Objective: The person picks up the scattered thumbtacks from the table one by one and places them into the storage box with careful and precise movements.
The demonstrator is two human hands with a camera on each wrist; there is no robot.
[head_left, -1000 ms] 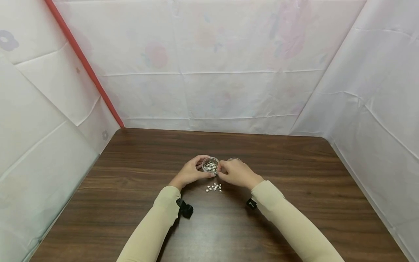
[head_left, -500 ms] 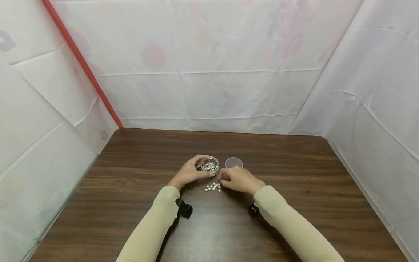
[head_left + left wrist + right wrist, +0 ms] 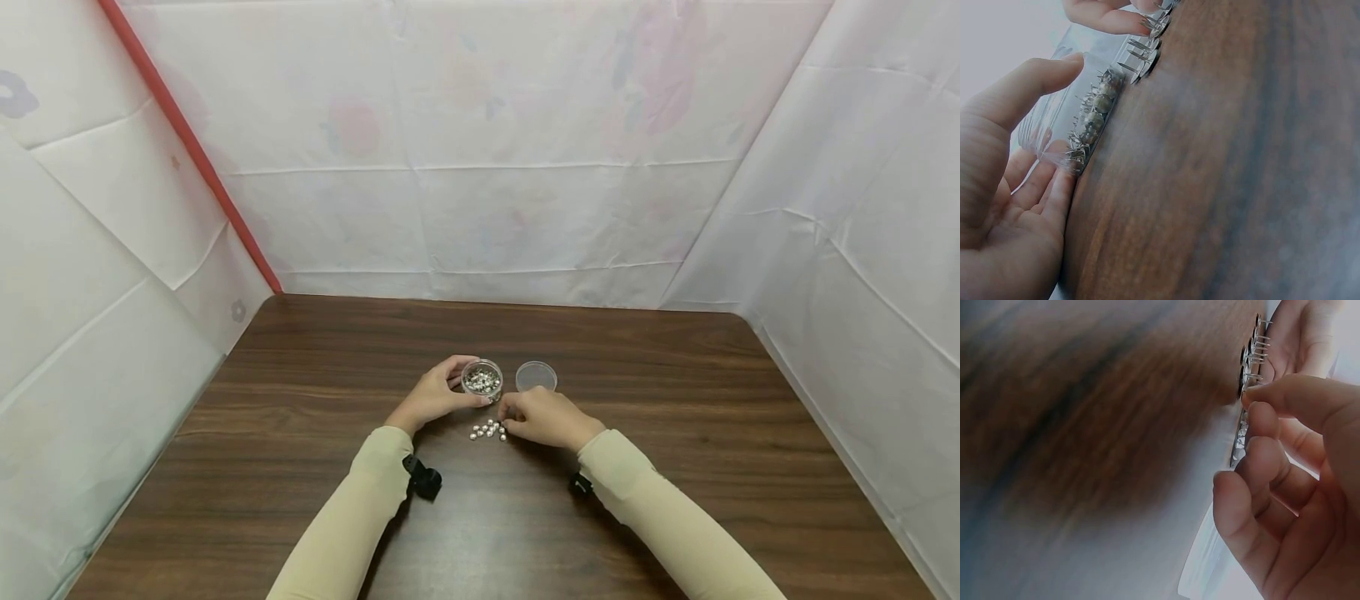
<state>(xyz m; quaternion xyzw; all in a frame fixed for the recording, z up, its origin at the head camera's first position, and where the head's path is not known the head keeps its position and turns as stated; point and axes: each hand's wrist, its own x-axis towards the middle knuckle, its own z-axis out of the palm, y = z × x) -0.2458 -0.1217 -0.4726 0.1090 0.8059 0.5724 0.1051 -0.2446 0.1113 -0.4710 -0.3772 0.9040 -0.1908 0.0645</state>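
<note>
My left hand holds a clear round plastic box at its left side, thumb in front and fingers behind. Silver thumbtacks fill the bottom of the box. In front of it, several loose thumbtacks lie on the table; in the left wrist view these tacks stand points up. My right hand is at the right edge of the loose group. In the right wrist view its thumb and index finger pinch at a thumbtack mostly hidden by the fingertips, with the other fingers curled.
A clear round lid lies right of the box, just behind my right hand. The dark wooden table meets pale curtains at the back and both sides.
My right hand has moved from the box's right rim down toward me to the loose thumbtacks, uncovering the lid. The left hand and the box stay nearly still.
</note>
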